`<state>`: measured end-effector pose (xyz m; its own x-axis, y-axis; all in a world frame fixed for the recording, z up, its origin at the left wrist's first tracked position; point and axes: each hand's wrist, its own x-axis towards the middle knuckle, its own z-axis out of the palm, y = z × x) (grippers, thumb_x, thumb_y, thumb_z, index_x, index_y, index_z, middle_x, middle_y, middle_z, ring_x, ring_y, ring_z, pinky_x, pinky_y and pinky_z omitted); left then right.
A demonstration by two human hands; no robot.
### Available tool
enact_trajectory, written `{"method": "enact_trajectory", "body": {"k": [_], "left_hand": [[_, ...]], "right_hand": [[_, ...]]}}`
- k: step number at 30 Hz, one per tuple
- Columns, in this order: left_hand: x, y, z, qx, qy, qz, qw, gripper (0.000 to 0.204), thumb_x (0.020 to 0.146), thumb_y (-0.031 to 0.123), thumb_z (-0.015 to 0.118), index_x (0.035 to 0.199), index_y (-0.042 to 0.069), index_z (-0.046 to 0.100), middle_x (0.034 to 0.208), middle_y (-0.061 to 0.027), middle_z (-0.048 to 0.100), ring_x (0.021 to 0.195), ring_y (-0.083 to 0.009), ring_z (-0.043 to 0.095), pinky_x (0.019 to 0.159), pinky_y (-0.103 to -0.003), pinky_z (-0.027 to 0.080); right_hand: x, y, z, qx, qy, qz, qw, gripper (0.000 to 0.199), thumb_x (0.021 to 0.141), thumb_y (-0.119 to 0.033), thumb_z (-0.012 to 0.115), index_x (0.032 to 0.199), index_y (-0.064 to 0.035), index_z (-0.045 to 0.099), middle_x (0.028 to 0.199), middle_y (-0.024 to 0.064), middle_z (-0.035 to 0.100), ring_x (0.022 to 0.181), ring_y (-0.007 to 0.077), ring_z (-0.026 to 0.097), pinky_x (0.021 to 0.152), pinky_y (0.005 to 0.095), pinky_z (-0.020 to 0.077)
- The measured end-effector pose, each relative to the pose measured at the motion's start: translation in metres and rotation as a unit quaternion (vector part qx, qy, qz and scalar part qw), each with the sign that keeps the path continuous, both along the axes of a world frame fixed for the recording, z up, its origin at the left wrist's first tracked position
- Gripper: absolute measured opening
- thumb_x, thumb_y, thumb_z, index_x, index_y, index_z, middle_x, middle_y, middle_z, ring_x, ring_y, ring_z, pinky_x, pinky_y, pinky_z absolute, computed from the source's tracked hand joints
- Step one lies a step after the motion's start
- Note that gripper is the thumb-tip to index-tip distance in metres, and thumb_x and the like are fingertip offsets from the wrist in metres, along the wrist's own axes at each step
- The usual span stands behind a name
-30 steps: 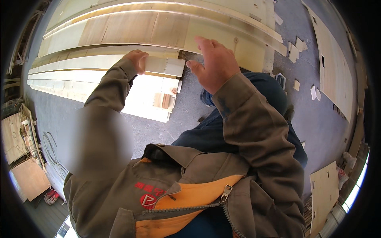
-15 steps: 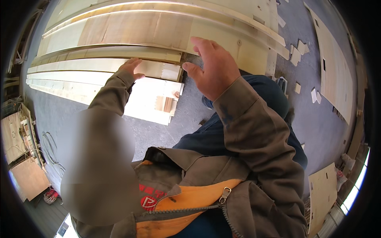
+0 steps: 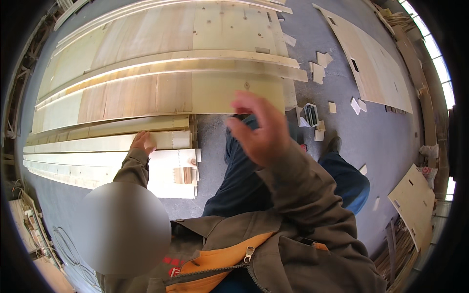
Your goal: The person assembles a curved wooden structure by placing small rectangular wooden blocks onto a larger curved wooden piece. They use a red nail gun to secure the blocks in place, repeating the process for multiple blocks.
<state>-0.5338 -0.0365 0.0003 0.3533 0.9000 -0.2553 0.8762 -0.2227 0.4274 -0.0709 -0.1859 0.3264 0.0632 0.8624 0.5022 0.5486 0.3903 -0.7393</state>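
Note:
My left hand point(image 3: 142, 142) lies across a long pale wooden plank point(image 3: 172, 140), its fingers bent over the far edge and its thumb at the near side. The undersides of those fingers are hidden. Just nearer than this plank is a stack of bright, pale boards point(image 3: 168, 168), their ends uneven at the right. My right hand point(image 3: 261, 129) is raised in the air above my knee, blurred a little, with thumb and fingers apart and nothing between them. Beyond both hands lies a wide wooden panel point(image 3: 146, 93) with narrow strips along it.
Small wood offcuts point(image 3: 317, 73) are scattered on the grey floor at the right, near a small open box point(image 3: 308, 116). A large slotted panel point(image 3: 366, 58) lies at the far right. Another panel point(image 3: 413, 205) leans at the right. Coiled cable point(image 3: 71, 249) lies at the lower left.
The view has shifted, showing more of the far panel and my legs. My left hand's fingers have drawn together on the plank. My right hand is still raised and empty.

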Motion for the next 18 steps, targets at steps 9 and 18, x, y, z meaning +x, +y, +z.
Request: {"method": "enact_trajectory", "body": {"k": [9, 18], "left_hand": [[0.057, 0.009, 0.045, 0.030, -0.017, 0.056, 0.998, 0.091, 0.080, 0.031, 0.093, 0.157, 0.008, 0.052, 0.166, -0.0171, 0.045, 0.155, -0.0357, 0.041, 0.127, -0.044, 0.037], [0.190, 0.090, 0.095, 0.102, -0.083, -0.089, 0.987, 0.087, 0.077, 0.023, 0.091, 0.153, 0.004, 0.054, 0.157, -0.0228, 0.053, 0.147, -0.0395, 0.048, 0.123, -0.045, 0.041]], "right_hand": [[0.160, -0.125, -0.052, -0.118, 0.147, -0.224, 0.956, 0.044, 0.097, -0.004, 0.074, 0.138, 0.0006, 0.060, 0.116, 0.0106, 0.072, 0.100, 0.0149, 0.069, 0.087, 0.0302, 0.0583], [0.201, -0.168, -0.124, -0.170, 0.188, -0.260, 0.932, 0.044, 0.096, -0.004, 0.075, 0.137, 0.0007, 0.060, 0.112, 0.0114, 0.071, 0.093, 0.0142, 0.069, 0.081, 0.0300, 0.0591]]}}
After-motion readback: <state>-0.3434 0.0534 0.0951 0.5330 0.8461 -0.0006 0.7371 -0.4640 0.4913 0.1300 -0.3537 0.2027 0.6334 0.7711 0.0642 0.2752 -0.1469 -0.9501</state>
